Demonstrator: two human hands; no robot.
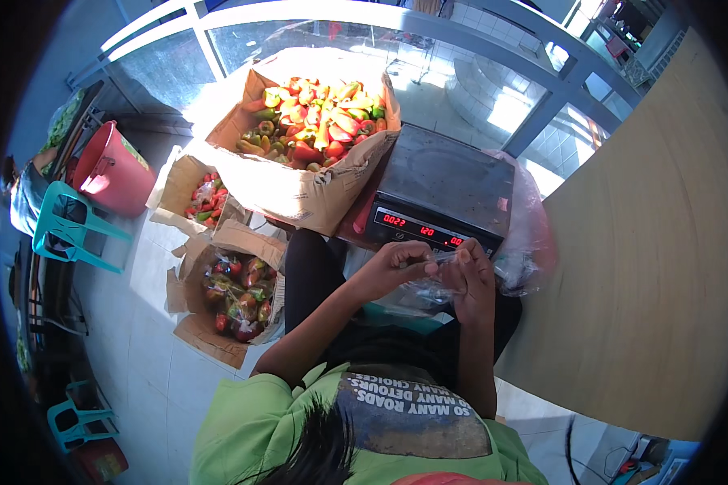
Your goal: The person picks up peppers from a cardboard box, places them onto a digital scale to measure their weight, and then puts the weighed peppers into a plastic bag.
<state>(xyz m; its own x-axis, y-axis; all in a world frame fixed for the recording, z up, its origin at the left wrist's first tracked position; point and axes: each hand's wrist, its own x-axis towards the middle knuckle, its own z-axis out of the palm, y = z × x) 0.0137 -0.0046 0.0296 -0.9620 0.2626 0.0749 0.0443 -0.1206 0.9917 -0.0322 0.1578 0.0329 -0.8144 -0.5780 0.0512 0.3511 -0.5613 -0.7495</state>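
Observation:
Both my hands pinch the upper edge of a clear plastic bag [428, 293], which hangs over my lap. My left hand [399, 271] grips it from the left, and my right hand [475, 280] holds it a short way across. Just beyond them sits a digital weighing scale [446, 176] with a lit red display and a bare dark platform. Left of the scale, a large cardboard box [279, 188] is filled with red, green and yellow peppers [321, 124]. I cannot make out anything inside the bag.
A smaller carton [173, 188] of red peppers and an open carton [200, 327] of bagged peppers stand on the floor at left. A wooden board [631, 260] flanks my right side. A pink plastic bag [531, 218] lies beside the scale. Farther left are a red bucket [112, 176] and teal stool [76, 218].

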